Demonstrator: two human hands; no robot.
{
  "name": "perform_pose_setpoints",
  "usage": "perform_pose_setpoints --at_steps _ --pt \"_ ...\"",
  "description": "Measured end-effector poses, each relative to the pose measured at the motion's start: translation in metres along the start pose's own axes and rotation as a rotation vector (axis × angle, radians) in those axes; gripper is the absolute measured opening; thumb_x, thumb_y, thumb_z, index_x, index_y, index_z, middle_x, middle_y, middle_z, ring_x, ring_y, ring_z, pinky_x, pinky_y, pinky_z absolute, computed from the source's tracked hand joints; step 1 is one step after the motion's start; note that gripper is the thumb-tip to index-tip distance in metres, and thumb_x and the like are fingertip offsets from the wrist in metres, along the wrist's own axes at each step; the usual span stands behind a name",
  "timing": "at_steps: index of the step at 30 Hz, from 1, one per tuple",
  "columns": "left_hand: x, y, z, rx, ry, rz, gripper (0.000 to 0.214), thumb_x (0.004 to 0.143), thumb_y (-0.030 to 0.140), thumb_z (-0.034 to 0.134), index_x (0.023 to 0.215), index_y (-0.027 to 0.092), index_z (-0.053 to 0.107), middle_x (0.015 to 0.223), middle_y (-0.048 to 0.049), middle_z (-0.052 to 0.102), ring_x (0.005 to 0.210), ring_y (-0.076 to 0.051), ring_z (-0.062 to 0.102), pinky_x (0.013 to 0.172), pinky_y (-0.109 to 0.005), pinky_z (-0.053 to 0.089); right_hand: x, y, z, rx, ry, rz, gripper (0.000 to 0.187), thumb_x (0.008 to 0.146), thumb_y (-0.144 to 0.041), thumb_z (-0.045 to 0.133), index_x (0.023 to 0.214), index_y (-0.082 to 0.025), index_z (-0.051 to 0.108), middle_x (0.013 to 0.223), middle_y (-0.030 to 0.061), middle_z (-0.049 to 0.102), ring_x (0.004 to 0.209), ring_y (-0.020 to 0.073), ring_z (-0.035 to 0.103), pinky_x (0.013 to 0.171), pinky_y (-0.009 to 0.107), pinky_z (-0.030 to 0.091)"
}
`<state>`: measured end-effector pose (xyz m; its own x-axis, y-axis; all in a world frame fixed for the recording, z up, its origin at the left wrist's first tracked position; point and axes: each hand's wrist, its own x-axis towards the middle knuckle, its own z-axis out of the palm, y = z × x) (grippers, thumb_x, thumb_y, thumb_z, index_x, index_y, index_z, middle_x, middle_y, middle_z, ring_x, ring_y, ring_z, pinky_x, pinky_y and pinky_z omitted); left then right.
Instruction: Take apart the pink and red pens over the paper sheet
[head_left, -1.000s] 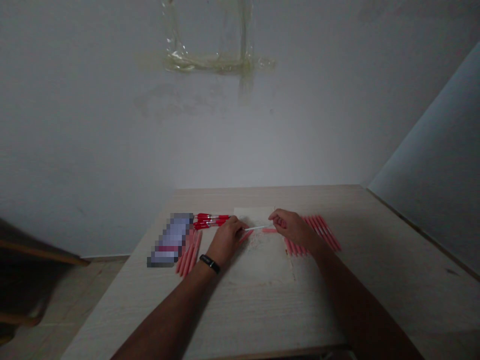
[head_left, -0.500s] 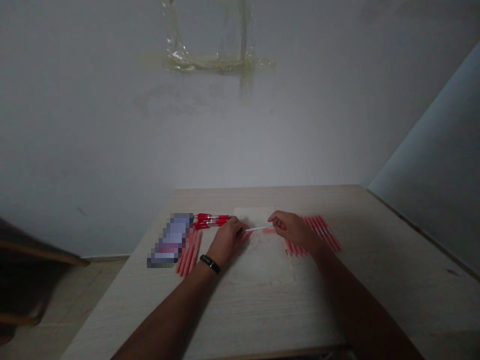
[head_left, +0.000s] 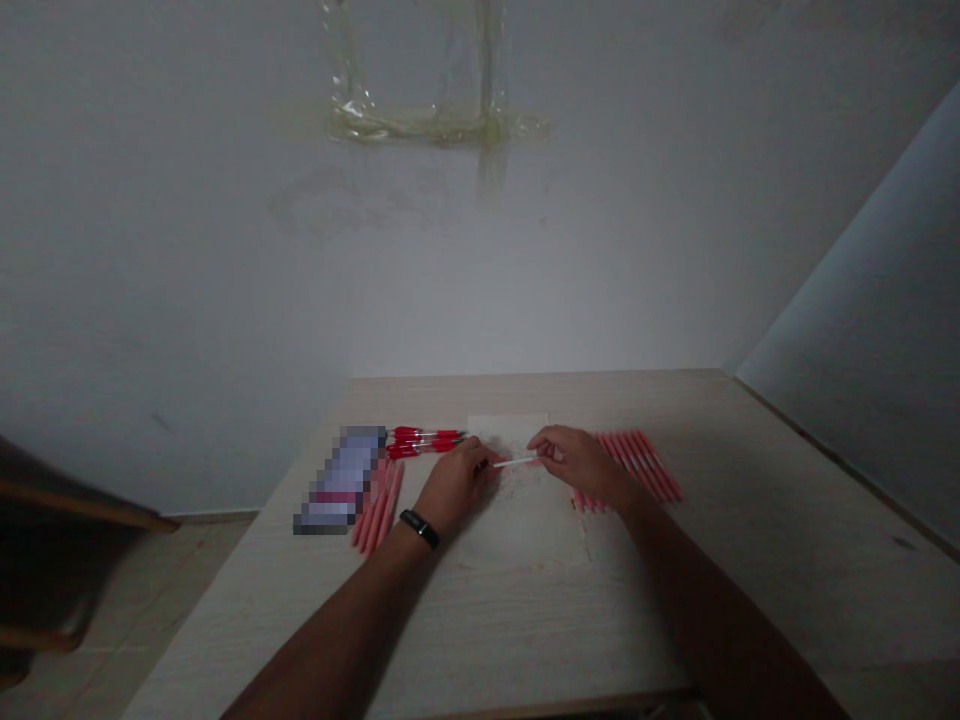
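As I read the head cam, the table (head_left: 622,600) holds a paper sheet (head_left: 532,530). Left of the sheet are red pens (head_left: 424,442), pink barrels (head_left: 379,505) and a pixelated object (head_left: 341,480); right of it, more pink barrels (head_left: 637,465). My left hand (head_left: 454,485) and right hand (head_left: 577,465) are over the sheet, fingers closed narrow, pinching opposite ends of a white tube (head_left: 516,462) above its middle. Wristband (head_left: 420,528) on the left.

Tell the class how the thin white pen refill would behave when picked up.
The thin white pen refill is probably light, given its slim shaft. It may flex slightly, being so narrow. Looking round, it could roll on the wooden table.
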<state>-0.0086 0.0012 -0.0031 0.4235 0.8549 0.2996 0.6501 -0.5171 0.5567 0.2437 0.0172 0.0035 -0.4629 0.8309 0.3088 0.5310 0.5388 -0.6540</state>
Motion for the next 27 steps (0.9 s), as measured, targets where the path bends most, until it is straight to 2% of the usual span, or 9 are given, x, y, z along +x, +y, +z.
perform_pose_setpoints --at_steps 6,15,19,22,27 --pt "0.0 0.002 -0.002 0.014 -0.003 -0.028 0.018 0.092 0.02 0.055 0.094 0.02 0.073 0.091 -0.0063 0.065 0.078 -0.016 0.059 0.066 -0.025 0.041 -0.003 0.007 -0.004 0.016 -0.023 0.041 0.022 0.085 -0.016 0.065 0.107 -0.018 0.067 0.092 0.0042 0.07 0.085 0.0166 0.065 0.077 0.027 0.048" --pt "0.0 0.0 -0.001 0.005 0.017 -0.039 0.014 0.092 0.025 0.056 0.088 0.017 0.068 0.086 -0.0056 0.065 0.075 -0.016 0.058 0.066 -0.025 0.04 -0.001 0.02 0.004 -0.354 -0.044 0.019 0.002 0.088 -0.018 0.067 0.089 -0.017 0.067 0.089 0.0053 0.064 0.087 0.0186 0.058 0.079 0.028 0.043" --pt "0.0 0.001 0.0 -0.04 0.041 -0.059 0.012 0.091 0.025 0.057 0.09 0.017 0.066 0.084 -0.0049 0.066 0.074 -0.016 0.058 0.065 -0.025 0.04 0.0 0.013 0.006 -0.397 -0.051 0.027 0.007 0.087 -0.011 0.065 0.083 -0.017 0.066 0.087 0.0054 0.063 0.089 0.0195 0.058 0.079 0.029 0.042" --pt "0.0 0.002 0.0 -0.053 0.047 -0.084 0.015 0.092 0.029 0.056 0.09 0.017 0.065 0.084 -0.0049 0.067 0.073 -0.016 0.059 0.063 -0.025 0.04 0.001 0.009 0.004 -0.372 -0.008 0.029 0.011 0.085 -0.006 0.062 0.084 -0.018 0.063 0.087 0.005 0.064 0.088 0.0193 0.057 0.08 0.029 0.042" --pt "0.0 0.001 -0.002 -0.014 0.057 -0.118 0.022 0.092 0.037 0.058 0.088 0.017 0.065 0.082 -0.0053 0.067 0.071 -0.016 0.059 0.062 -0.026 0.04 0.003 0.011 -0.003 -0.278 0.137 0.007 0.012 0.087 -0.005 0.06 0.088 -0.018 0.061 0.088 0.0044 0.063 0.084 0.0186 0.056 0.075 0.028 0.042"
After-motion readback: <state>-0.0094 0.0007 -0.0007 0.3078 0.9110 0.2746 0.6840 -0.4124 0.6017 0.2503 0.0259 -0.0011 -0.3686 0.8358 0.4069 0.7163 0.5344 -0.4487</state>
